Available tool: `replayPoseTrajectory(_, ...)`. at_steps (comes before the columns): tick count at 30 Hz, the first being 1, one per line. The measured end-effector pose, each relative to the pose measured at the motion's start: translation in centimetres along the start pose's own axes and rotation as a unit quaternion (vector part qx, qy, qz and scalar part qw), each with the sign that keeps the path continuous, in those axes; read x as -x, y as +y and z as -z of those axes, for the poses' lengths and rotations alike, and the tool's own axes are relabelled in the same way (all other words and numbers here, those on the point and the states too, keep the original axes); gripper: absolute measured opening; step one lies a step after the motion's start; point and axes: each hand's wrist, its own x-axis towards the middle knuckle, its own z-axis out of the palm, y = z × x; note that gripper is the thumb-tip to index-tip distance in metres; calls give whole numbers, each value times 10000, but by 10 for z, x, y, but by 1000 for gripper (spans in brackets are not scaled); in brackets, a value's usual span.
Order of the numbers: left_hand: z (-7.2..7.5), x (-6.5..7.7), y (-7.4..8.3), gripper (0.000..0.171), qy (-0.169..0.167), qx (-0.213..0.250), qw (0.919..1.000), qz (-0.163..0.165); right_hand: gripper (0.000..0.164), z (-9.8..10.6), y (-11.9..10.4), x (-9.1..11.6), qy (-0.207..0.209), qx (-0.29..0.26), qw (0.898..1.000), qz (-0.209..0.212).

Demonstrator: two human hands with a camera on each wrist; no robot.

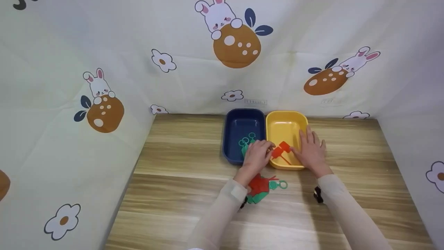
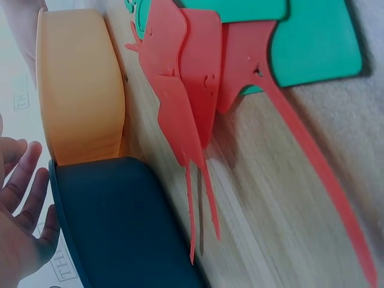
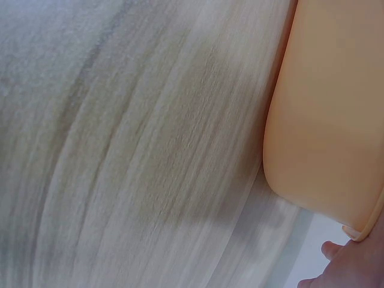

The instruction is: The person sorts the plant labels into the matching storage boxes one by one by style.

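My left hand (image 1: 257, 154) hovers over the near end of the blue tray (image 1: 227, 139), with its fingers loosely bent toward the yellow tray (image 1: 270, 125). The left wrist view shows those fingers (image 2: 27, 204) apart, with nothing visible between them. My right hand (image 1: 312, 151) rests on the yellow tray's right rim, its fingers fairly straight and its thumb reaching inward. Inside the yellow tray lie red plastic tags (image 1: 284, 146), near both hands. Green ring-ended tags (image 1: 245, 140) lie in the blue tray, partly hidden by my left hand.
A pile of red tags (image 2: 201, 66) and green tags (image 2: 318, 48) lies on the wooden table (image 1: 166, 194) below my left wrist, one green tag's ring (image 1: 283, 184) sticking out rightward. Both trays stand side by side near the patterned cloth (image 1: 194, 86) at the back.
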Motion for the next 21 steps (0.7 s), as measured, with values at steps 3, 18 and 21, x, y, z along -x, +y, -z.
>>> replayPoseTrajectory(3,0,1,1,17,-40,13,10000,34,84,0,0,0,17,-5,10000,15)
replayPoseTrajectory(18,5,6,0,18,-132,136,9998,-110,84,0,0,1,43,-5,10000,34)
replayPoseTrajectory(21,6,8,-1,18,-101,150,9997,-168,83,0,0,1,112,-31,9999,62)
